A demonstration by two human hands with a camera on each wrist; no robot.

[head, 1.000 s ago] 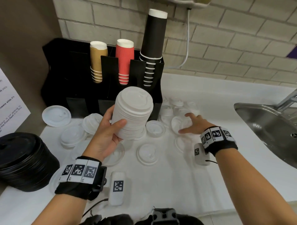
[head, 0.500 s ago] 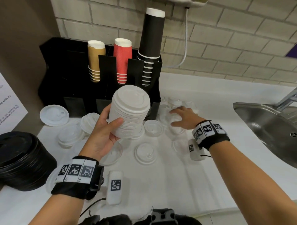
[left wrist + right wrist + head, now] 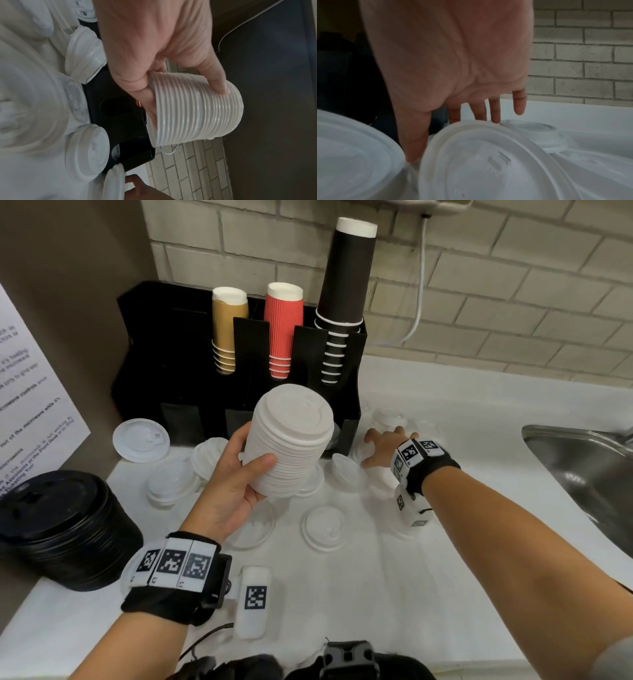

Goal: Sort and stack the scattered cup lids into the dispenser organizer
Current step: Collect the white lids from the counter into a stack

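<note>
My left hand (image 3: 239, 474) grips a tall stack of white lids (image 3: 291, 440), held above the counter in front of the black dispenser organizer (image 3: 178, 392); the same lid stack (image 3: 197, 112) shows in the left wrist view with thumb and fingers curled round it. My right hand (image 3: 383, 445) reaches with straight, spread fingers over loose white lids beside the organizer's right end. In the right wrist view its fingertips (image 3: 494, 119) touch a small white lid (image 3: 530, 128), and a tilted lid (image 3: 479, 155) lies under the palm. Several loose white lids (image 3: 322, 527) lie scattered on the counter.
The organizer holds gold (image 3: 227, 330), red (image 3: 282, 330) and black cup stacks (image 3: 346, 292). A black lid stack (image 3: 65, 529) stands at the left edge. A steel sink (image 3: 582, 474) lies to the right. A wall cable (image 3: 419, 302) hangs behind.
My right hand has moved left and farther back, toward the lids beside the organizer's right end. The left hand with its lid stack has stayed almost still.
</note>
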